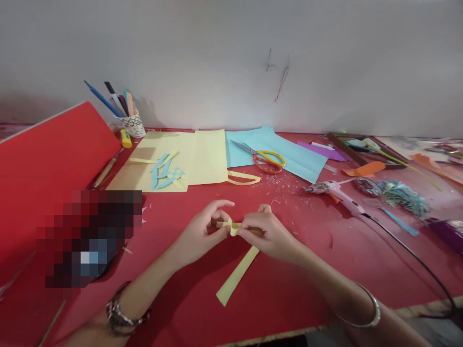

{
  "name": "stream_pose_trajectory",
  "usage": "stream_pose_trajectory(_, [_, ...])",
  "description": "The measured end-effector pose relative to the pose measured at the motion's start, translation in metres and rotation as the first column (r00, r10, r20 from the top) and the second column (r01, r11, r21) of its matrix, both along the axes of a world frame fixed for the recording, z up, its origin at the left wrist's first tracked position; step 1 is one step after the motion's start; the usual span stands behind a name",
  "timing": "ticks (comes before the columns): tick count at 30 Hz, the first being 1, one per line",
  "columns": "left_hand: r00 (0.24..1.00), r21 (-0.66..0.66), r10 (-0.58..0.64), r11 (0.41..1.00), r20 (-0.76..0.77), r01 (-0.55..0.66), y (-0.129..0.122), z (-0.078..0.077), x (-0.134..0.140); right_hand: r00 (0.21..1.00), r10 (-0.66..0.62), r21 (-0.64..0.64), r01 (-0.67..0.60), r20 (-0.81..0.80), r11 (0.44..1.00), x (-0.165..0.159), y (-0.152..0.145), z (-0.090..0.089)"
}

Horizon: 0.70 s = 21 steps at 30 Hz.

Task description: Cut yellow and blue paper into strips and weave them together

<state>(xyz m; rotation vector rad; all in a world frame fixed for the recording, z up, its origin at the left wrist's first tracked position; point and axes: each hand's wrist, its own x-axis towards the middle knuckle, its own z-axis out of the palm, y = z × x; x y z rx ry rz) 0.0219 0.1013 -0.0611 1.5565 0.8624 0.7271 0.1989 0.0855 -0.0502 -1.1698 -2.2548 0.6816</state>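
Yellow paper strip (237, 274) was pinched between the left hand (201, 233) and right hand (269, 234) above the red table (300, 284); scissors (265, 158) and glue gun (334, 189) lay beyond, nothing between.

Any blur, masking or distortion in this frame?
Head view: a pixelated block masks part of the lower left; table edges bow from the wide lens; soft focus overall; both hands, left hand and right hand, pinching the yellow paper strip, stay readable.
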Motion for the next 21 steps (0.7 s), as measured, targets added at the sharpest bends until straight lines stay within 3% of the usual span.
stream_pose_trajectory(8, [0.992, -0.166, 0.096, 0.983, 0.082, -0.081, 0.0037, 0.0074, -0.0010, 1.000, -0.001, -0.028, 0.002, 0.020, 1.000, 0.0036, 0.0014, -0.0007])
stream_pose_trajectory(14, [0.968, -0.242, 0.133, 0.967, 0.211, -0.080, 0.0061, -0.0017, -0.0040, 0.995, 0.014, -0.041, -0.010, 0.095, 0.999, 0.0032, 0.0014, 0.0004])
stream_pose_trajectory(21, [0.999, -0.143, 0.049, 0.989, 0.012, -0.047, 0.0057, 0.0037, -0.0024, 0.996, 0.020, -0.011, -0.020, 0.085, 1.000, 0.0041, 0.0027, 0.0006])
